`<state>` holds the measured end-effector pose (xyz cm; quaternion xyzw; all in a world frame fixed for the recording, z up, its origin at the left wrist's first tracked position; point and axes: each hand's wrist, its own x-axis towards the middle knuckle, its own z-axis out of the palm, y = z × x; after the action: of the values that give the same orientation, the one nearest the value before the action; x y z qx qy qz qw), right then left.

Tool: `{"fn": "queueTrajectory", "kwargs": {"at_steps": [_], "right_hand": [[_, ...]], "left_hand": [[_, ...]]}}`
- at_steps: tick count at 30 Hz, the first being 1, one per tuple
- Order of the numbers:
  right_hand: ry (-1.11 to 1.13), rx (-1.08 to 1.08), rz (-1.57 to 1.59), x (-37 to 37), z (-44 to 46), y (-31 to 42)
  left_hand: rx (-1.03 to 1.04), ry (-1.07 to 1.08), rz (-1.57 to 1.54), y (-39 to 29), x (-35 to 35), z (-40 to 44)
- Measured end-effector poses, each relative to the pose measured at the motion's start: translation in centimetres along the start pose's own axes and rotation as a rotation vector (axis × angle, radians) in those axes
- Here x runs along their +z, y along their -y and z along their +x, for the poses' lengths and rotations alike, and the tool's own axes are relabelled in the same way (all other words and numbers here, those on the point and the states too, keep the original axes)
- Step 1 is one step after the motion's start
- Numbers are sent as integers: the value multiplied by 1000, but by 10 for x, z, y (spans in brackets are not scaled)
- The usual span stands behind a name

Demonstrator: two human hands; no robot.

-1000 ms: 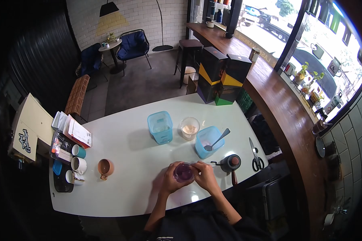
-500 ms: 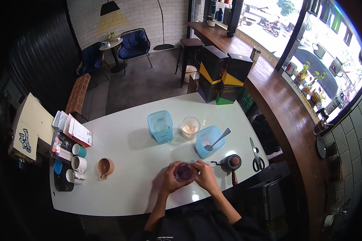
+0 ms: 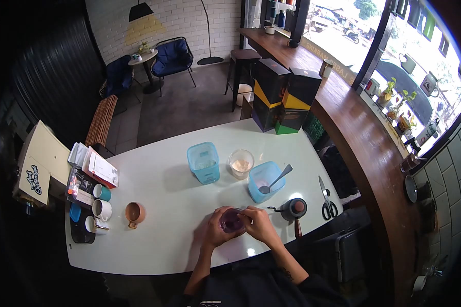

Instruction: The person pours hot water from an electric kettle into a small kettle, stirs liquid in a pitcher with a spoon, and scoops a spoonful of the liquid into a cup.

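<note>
My left hand (image 3: 218, 230) is wrapped round the left side of a clear cup (image 3: 232, 221) with purple contents, near the front edge of the white table (image 3: 159, 256). At the cup's right rim, my right hand (image 3: 259, 225) has its fingers pressed together; whatever they pinch is too small to make out. Beyond the cup stand a blue container (image 3: 204, 163), a clear tub (image 3: 241, 165) with pale pieces, and a second blue container (image 3: 261, 190) with a spoon (image 3: 276, 179) leaning in it.
To the right are a dark pot-like grinder (image 3: 294, 209) and scissors (image 3: 328, 202). A brown cup (image 3: 134, 214) stands left, near several mugs on a black tray (image 3: 82, 233). Black boxes (image 3: 284, 97) rise at the back edge, beside the wooden counter (image 3: 351, 123).
My right hand has shifted slightly left, its fingers now further over the cup's rim. My left hand still holds the cup. The camera view has moved slightly.
</note>
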<state>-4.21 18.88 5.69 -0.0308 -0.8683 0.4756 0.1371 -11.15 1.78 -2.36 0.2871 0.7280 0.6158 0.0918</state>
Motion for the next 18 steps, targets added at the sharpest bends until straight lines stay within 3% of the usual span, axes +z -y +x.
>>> {"fn": "queueTrajectory", "kwargs": {"at_steps": [14, 18], "right_hand": [[-16, 15, 37, -11, 11, 0], [-19, 34, 28, -9, 14, 1]], "left_hand": [[45, 12, 69, 0, 1, 2], [-28, -41, 21, -9, 3, 0]]}}
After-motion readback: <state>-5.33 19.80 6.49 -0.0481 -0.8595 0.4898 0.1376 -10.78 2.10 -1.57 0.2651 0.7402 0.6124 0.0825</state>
